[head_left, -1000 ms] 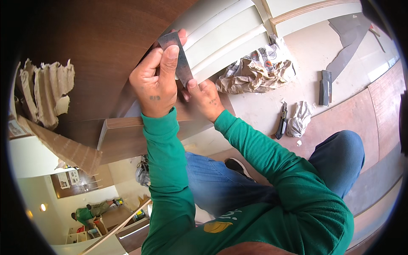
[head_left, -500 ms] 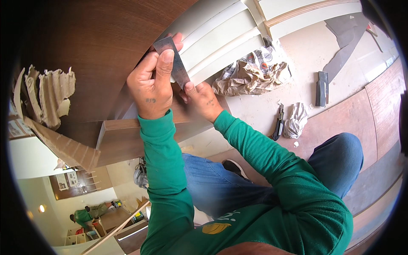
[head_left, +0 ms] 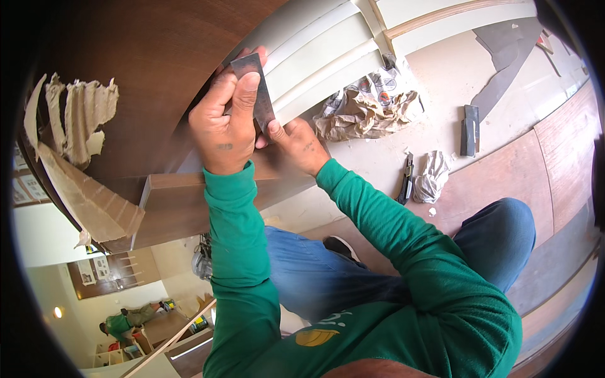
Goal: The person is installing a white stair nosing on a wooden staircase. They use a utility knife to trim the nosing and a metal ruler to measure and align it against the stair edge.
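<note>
Both my hands are raised in front of a dark brown wooden panel [head_left: 151, 57], holding a thin, dark grey-brown flat strip [head_left: 263, 97]. My left hand [head_left: 224, 129] is closed on the strip's upper part, its thumb lying across the face and its fingers mostly hidden behind. At the lower end, the thumb of my right hand [head_left: 299, 148] presses on the strip, with fingertips showing underneath. The strip leans slightly, top end to the left. Below my hands runs the edge of a brown wooden board [head_left: 183, 181].
Torn cardboard [head_left: 85, 120] juts out at left. To the right on the floor lie crumpled brown paper [head_left: 365, 116], a utility knife [head_left: 405, 179], a crumpled pale wad [head_left: 432, 177] and a dark block [head_left: 469, 132]. A person [head_left: 116, 324] in green is in the background at lower left.
The strip has turned slightly more upright, its lower end shifting left along with my right hand. My left hand keeps its grip. The whole view has shifted a little.
</note>
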A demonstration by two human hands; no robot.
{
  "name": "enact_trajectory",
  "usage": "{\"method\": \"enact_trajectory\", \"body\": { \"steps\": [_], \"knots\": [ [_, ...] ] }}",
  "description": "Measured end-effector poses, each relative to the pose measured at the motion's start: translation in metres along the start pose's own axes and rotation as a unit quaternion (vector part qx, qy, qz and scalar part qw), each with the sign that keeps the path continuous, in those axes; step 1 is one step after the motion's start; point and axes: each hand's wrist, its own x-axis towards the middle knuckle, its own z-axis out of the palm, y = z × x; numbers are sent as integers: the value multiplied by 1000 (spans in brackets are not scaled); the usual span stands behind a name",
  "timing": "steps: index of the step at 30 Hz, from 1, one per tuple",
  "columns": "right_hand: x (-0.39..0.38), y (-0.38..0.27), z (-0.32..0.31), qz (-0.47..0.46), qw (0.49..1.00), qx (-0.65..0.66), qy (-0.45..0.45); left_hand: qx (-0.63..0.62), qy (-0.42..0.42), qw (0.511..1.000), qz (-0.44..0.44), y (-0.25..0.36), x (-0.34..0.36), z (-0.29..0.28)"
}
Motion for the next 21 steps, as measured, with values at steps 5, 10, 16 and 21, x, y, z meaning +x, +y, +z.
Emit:
{"method": "enact_trajectory", "body": {
  "steps": [5, 10, 16, 21],
  "knots": [
    [-20, 16, -4, 34, 998, -49, -23, 178, 28, 979, 93, 17, -13, -1],
    [-35, 35, -32, 32, 990, -122, -65, 232, 73, 963, 114, 33, -62, 0],
    [-38, 35, -47, 19, 979, -203, -3, 76, 151, 985, 36, 39, -65, 0],
    [-49, 39, -51, 13, 994, -110, 19, 72, 157, 982, 72, 20, -43, -6]
  ]
}}
